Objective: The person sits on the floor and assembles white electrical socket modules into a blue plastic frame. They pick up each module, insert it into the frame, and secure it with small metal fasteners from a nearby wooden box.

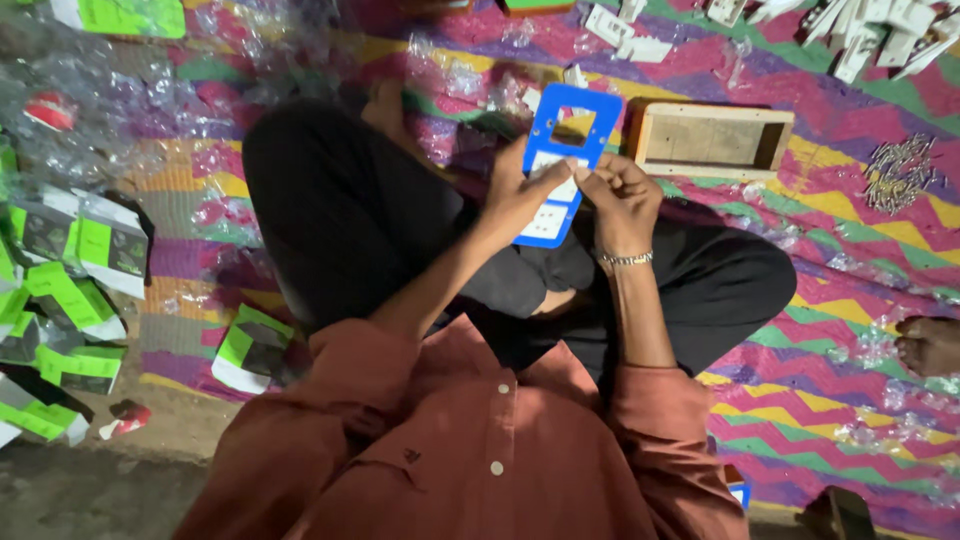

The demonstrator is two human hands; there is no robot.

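Observation:
I sit cross-legged on a colourful zigzag mat. Both hands hold a blue plastic switch-board frame over my lap. It has a square cut-out near its top and white socket modules fitted lower down. My left hand grips the frame's left edge, thumb across a white module. My right hand pinches the frame's right edge at mid-height, fingers curled on it; a metal bracelet sits on that wrist.
An open wooden box lies just right of the frame. White plastic parts are heaped at top right, a pile of small screws to the right. Green-and-white cartons and clear wrappers lie left. Another person's foot shows at right.

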